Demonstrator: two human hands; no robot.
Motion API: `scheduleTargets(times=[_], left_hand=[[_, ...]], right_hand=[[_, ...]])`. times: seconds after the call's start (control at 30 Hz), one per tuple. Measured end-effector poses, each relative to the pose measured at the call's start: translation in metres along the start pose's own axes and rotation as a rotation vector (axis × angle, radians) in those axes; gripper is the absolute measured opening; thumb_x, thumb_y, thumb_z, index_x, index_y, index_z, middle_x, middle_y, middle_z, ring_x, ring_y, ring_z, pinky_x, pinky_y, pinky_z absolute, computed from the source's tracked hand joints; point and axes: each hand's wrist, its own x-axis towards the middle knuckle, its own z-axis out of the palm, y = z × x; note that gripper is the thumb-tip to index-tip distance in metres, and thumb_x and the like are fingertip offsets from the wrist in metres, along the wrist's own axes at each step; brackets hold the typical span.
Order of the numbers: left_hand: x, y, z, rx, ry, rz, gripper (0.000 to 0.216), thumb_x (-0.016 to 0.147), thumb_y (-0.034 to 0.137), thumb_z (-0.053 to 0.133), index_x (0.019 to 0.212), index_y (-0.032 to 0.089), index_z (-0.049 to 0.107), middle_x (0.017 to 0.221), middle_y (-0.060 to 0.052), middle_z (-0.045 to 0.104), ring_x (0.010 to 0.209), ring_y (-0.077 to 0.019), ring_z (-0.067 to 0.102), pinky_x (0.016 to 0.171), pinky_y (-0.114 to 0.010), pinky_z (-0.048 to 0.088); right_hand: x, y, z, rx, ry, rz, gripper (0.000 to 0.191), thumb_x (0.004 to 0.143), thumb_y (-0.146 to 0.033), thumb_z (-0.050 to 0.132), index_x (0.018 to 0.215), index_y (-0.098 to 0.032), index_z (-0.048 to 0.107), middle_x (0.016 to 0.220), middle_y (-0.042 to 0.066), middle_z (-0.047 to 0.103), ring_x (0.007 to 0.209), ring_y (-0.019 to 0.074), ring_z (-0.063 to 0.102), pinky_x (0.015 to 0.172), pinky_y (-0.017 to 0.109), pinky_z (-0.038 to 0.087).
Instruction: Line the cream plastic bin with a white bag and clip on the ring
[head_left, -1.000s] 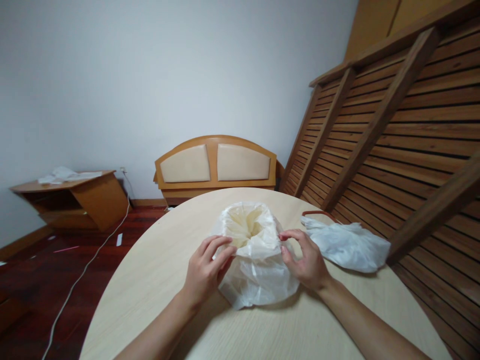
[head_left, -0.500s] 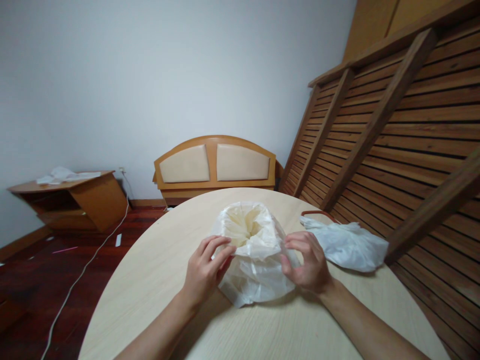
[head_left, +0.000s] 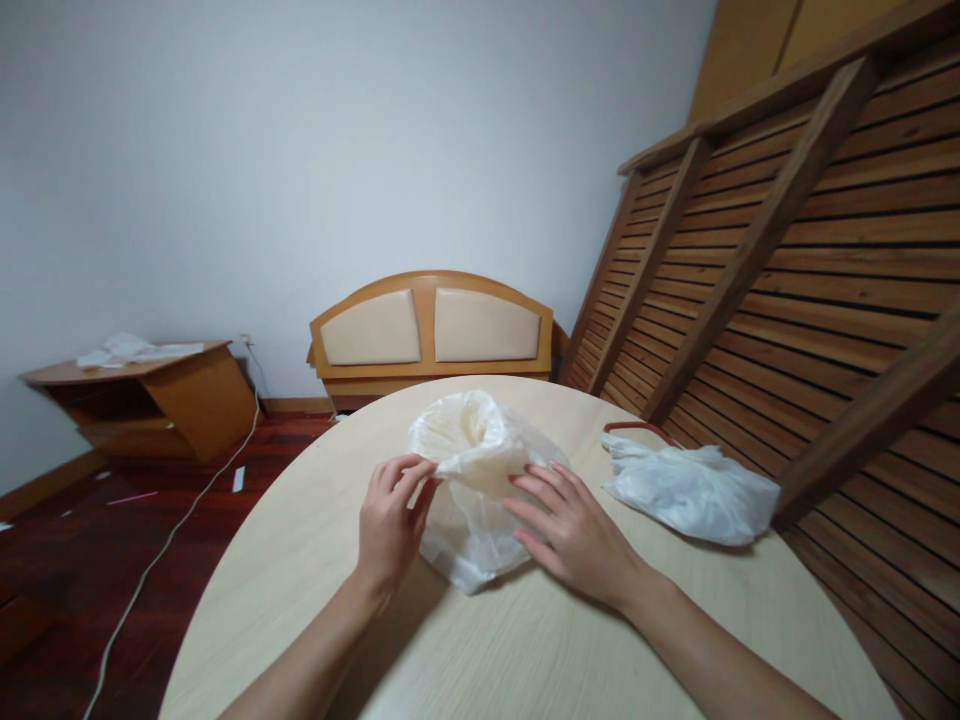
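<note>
A white, translucent plastic bag (head_left: 476, 525) stands on the round pale table (head_left: 300, 540), its rim folded outward and its mouth facing up and to the left. At the left edge of the rim, my left hand (head_left: 391, 515) pinches the plastic between thumb and fingers. My right hand (head_left: 566, 525) lies against the right side of the bag with its fingers spread. What the bag holds, if anything, cannot be made out.
Right of the hands lies another white plastic bag (head_left: 694, 495) with a brown handle-like loop (head_left: 637, 428) behind it. Slatted wooden panels (head_left: 750, 340) lean along the right. A headboard (head_left: 431, 330) and a low cabinet (head_left: 172, 400) stand by the wall; a white cable (head_left: 180, 520) crosses the floor.
The bag's mouth has tipped and shifted to the left. My left hand has moved slightly left and now pinches the rim; my right hand has come left, its fingers spread against the bag.
</note>
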Motion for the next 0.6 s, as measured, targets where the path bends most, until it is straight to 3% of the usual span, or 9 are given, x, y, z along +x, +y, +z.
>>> scheduleTargets(times=[0.1,0.2,0.27,0.37,0.5,0.6], left_hand=[[0.000,-0.006,0.002,-0.045,0.005,-0.112,0.012,0.097,0.027,0.059,0.104,0.022,0.068,0.100,-0.006,0.067,0.093,-0.0212,0.063,0.080,-0.036,0.056],[0.000,-0.011,0.003,-0.092,0.011,-0.192,0.013,0.097,0.030,0.059,0.102,0.021,0.069,0.101,-0.006,0.067,0.095,-0.0215,0.064,0.079,-0.035,0.056],[0.000,-0.013,0.004,-0.104,0.021,-0.223,0.014,0.096,0.031,0.060,0.101,0.021,0.069,0.101,-0.006,0.067,0.095,-0.0217,0.064,0.077,-0.033,0.056],[0.000,-0.014,0.004,-0.126,0.019,-0.264,0.016,0.096,0.033,0.060,0.100,0.021,0.069,0.101,-0.006,0.067,0.095,-0.0215,0.063,0.069,-0.029,0.056],[0.000,-0.017,0.003,-0.096,0.020,-0.222,0.016,0.097,0.032,0.059,0.101,0.021,0.069,0.101,-0.006,0.067,0.094,-0.0216,0.064,0.068,-0.030,0.055],[0.001,-0.020,0.001,0.003,0.034,-0.118,0.014,0.098,0.030,0.058,0.102,0.021,0.069,0.100,-0.006,0.067,0.092,-0.0218,0.063,0.080,-0.036,0.054]], right_hand=[[-0.003,0.008,0.001,0.044,0.026,0.080,0.026,0.094,-0.021,0.060,0.120,-0.021,0.064,0.127,0.012,0.065,0.124,0.0300,0.055,0.103,0.052,0.045],[-0.004,0.013,-0.001,0.116,0.029,0.147,0.013,0.093,-0.022,0.059,0.104,-0.018,0.065,0.105,0.011,0.069,0.100,0.0262,0.062,0.087,0.045,0.051],[-0.004,0.014,-0.002,0.164,-0.032,0.133,0.009,0.093,-0.023,0.059,0.098,-0.019,0.065,0.095,0.008,0.070,0.090,0.0243,0.063,0.082,0.043,0.051],[-0.006,0.011,-0.001,0.235,-0.183,0.073,0.017,0.092,-0.021,0.061,0.108,-0.021,0.067,0.105,0.007,0.071,0.100,0.0240,0.064,0.087,0.041,0.051],[-0.012,0.009,0.005,0.268,-0.361,0.073,0.032,0.091,-0.025,0.067,0.122,-0.025,0.066,0.121,0.006,0.069,0.112,0.0234,0.063,0.096,0.038,0.049],[-0.014,0.012,0.007,0.231,-0.406,0.153,0.020,0.093,-0.026,0.064,0.111,-0.024,0.070,0.111,0.006,0.072,0.103,0.0231,0.066,0.091,0.037,0.050]])
